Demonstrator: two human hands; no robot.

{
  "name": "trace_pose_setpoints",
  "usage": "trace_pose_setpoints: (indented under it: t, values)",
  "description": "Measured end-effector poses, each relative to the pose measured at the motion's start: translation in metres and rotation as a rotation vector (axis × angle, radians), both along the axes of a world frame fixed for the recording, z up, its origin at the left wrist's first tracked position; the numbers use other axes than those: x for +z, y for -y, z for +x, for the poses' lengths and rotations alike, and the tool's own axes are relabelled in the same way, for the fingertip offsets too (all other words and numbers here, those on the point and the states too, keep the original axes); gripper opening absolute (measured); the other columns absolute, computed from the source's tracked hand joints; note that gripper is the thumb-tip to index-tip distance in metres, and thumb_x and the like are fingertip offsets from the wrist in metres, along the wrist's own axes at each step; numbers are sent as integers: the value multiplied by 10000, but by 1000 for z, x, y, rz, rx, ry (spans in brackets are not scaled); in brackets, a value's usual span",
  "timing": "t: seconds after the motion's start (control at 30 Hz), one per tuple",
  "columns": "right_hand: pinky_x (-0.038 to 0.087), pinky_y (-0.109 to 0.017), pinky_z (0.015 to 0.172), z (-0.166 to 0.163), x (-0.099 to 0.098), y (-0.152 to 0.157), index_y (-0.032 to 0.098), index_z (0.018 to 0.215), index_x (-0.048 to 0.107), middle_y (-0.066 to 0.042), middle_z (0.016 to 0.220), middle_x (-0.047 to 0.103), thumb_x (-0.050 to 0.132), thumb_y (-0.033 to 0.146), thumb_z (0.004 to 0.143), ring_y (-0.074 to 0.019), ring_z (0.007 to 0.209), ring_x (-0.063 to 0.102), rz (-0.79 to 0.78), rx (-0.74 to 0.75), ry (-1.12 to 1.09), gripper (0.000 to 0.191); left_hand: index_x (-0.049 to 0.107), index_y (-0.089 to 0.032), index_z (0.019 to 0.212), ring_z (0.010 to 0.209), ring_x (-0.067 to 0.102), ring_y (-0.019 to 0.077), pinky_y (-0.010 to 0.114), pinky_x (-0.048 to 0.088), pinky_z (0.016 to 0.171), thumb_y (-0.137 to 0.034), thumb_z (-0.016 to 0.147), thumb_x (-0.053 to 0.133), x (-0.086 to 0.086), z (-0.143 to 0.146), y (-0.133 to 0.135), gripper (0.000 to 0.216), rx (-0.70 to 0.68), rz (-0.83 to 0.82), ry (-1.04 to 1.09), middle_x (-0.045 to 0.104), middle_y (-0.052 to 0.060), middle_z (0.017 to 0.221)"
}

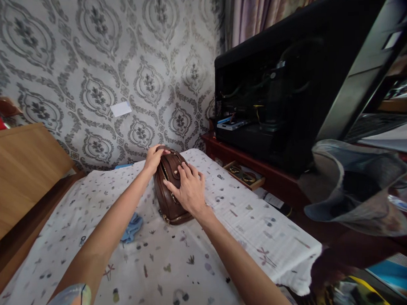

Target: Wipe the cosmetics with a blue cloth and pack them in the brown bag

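A brown leather handbag point(172, 207) with gold zippers and a round metal stud stands on the patterned white cloth point(168, 278). My left hand point(154, 158) is closed over the bag's top edge by the handle, its fingertips partly hidden behind it. Flat against the bag's front and right side lies my right hand point(193, 186), fingers apart, the thumb near a zipper. A zipper on the left side looks partly open; what is inside cannot be seen. On the cloth left of the bag is a crumpled blue fabric piece point(132, 228).
A large black computer case point(268, 97) stands at the right. Below it, a small open drawer point(246, 175) holds round gold-coloured items. A grey fabric bag point(354, 187) is at the far right. Left is a wooden headboard point(26, 163); a patterned wall point(147, 83) rises behind.
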State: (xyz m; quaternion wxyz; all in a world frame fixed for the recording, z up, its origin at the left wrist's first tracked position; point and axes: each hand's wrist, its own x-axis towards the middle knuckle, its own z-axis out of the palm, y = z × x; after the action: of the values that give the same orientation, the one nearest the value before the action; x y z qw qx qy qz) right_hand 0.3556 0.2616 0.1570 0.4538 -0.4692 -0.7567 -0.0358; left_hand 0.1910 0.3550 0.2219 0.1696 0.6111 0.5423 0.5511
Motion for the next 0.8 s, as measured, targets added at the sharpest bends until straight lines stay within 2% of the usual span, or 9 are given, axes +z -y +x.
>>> trace_pose_setpoints:
  t: [0.17, 0.33, 0.6, 0.8]
  values:
    - [351, -544, 1054, 0, 0, 0, 119, 1309, 635, -197, 1429, 600, 489, 662, 950, -372, 1330, 487, 33, 0, 3, 668, 593, -176, 704, 763, 709, 177, 328, 559, 822, -275, 763, 506, 1, 2, -2, 145, -5, 0, 143, 703, 48, 723]
    - [346, -542, 1055, 0, -3, -2, 119, 1317, 636, -189, 1414, 615, 505, 660, 946, -371, 1312, 507, 42, 3, 1, 669, 614, -165, 671, 739, 701, 178, 337, 561, 814, -227, 713, 525, 5, 4, -3, 117, -16, -26, 141, 721, 66, 733]
    - [339, -534, 1048, 0, -3, -1, 123, 1315, 640, -178, 1366, 653, 498, 655, 951, -361, 1284, 528, 47, 7, -20, 660, 654, -175, 730, 841, 704, 191, 306, 534, 854, -198, 756, 512, 4, 9, 7, 147, -16, -9, -37, 743, 60, 796]
    - [328, -536, 1047, -1, -4, -1, 129, 1328, 636, -185, 1370, 649, 482, 650, 958, -365, 1286, 524, 57, -4, -34, 657, 677, -184, 710, 814, 646, 193, 286, 487, 830, -190, 764, 540, 4, 13, 19, 147, 1, 16, -263, 715, 25, 774]
